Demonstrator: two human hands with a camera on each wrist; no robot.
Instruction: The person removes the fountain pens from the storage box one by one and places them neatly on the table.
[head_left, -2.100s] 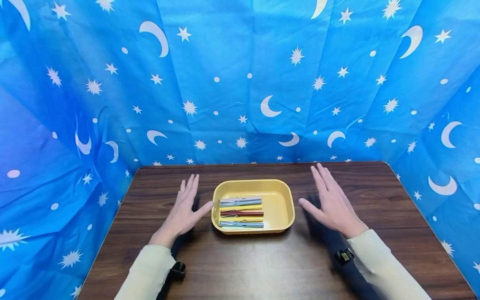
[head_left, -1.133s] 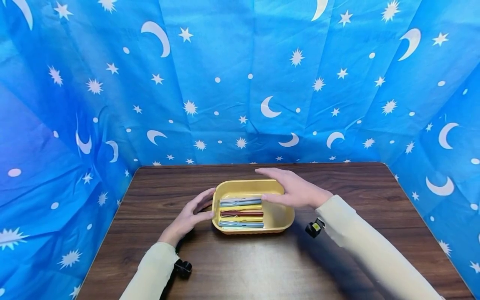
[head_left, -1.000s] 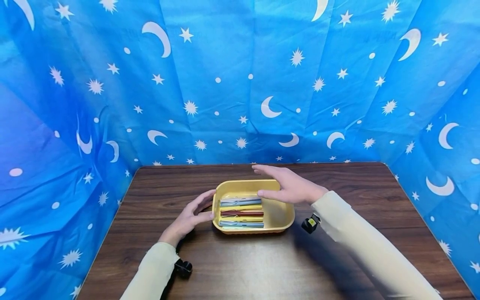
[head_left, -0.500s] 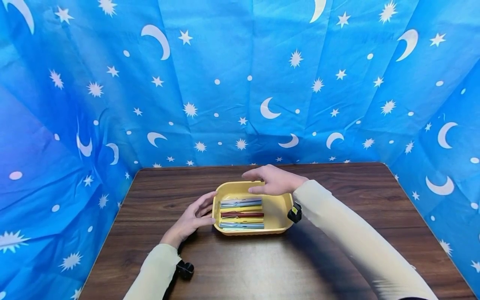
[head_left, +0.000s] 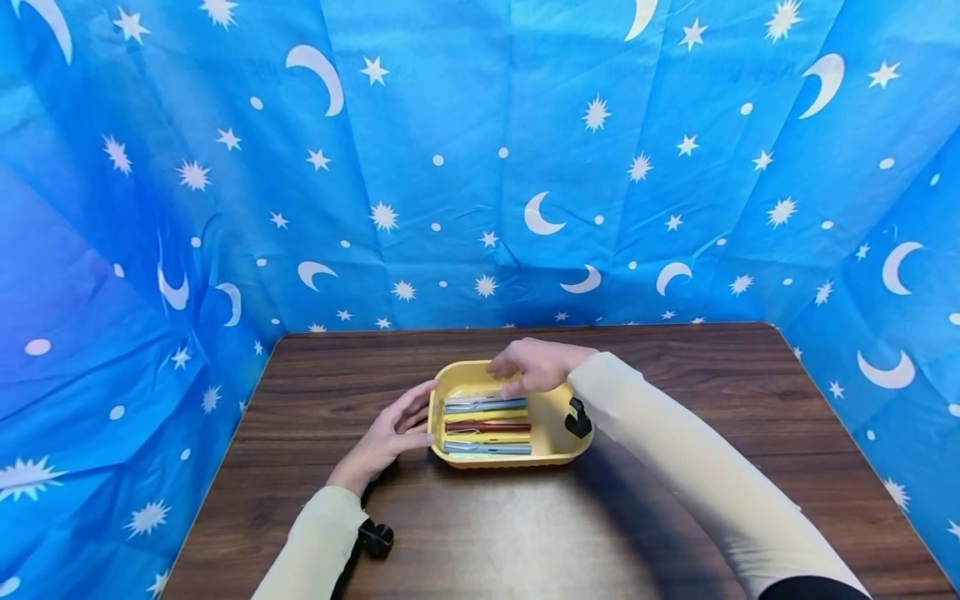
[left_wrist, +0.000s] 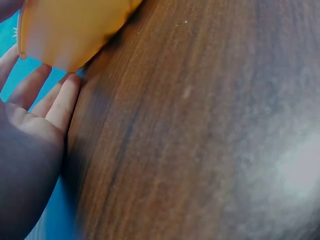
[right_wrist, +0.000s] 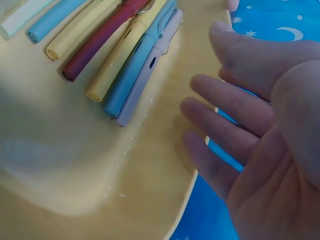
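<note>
A yellow oblong tray (head_left: 551, 446) holds several capped pens in a row at its left half. They include a burgundy pen (right_wrist: 97, 42), yellow ones, blue ones and a lavender pen (right_wrist: 142, 87) nearest the far wall. My left hand (head_left: 384, 433) spans the tray's left end, fingertips against the outer wall and thumb at the rim; in the left wrist view its fingers are fairly straight. Over the tray's far side, just behind the lavender pen, is my right hand (head_left: 538, 367), palm facing the pens, fingers loosely bent and nothing in them.
The tray stands on a dark wood-grain table (head_left: 480, 533), toward its far edge. A blue cloth (head_left: 450, 183) with white moons and stars hangs behind and at both sides. Black wrist cameras sit at the left cuff (head_left: 341, 508) and right cuff (head_left: 603, 387).
Both hands were apart from the tray at first. My left hand has moved right onto its left end; my right hand has swung left over the far side, its fingers bending toward the pens.
</note>
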